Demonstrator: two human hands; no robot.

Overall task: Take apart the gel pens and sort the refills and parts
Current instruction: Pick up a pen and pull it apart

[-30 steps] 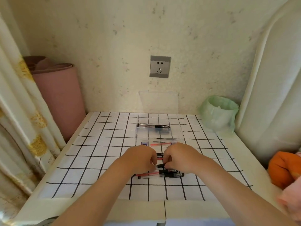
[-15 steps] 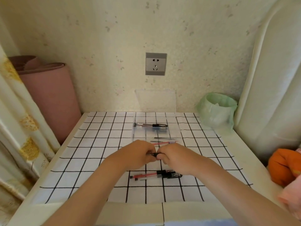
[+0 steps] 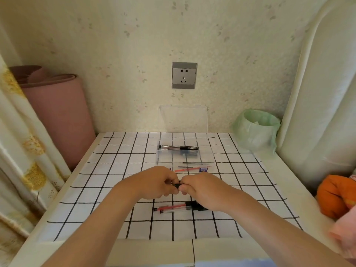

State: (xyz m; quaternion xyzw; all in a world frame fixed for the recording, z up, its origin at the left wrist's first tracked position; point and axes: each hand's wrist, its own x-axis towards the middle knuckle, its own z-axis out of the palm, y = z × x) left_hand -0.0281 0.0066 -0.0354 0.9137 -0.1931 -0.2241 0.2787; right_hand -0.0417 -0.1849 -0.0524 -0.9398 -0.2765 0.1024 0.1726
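Note:
My left hand (image 3: 156,183) and my right hand (image 3: 202,187) meet fingertip to fingertip above the grid cloth, both pinching one black gel pen (image 3: 178,184); only a short dark piece shows between them. Below the hands a few gel pens (image 3: 174,208) lie side by side on the cloth, one with red ink. Behind the hands stands a clear divided box (image 3: 209,153): whole pens (image 3: 178,147) lie in its far compartment, thin refills (image 3: 189,168) in its near one, with a small blue part (image 3: 203,169).
The white table (image 3: 154,251) carries a black-grid cloth (image 3: 115,170). A green-bagged bin (image 3: 257,130) stands at the back right, the box's clear lid (image 3: 183,118) leans on the wall, a pink roll (image 3: 57,112) stands left, and orange cloth (image 3: 335,195) lies right.
Both hands have risen from the pile of pens and come together around one pen, held slightly farther from me. The pens on the cloth are now uncovered.

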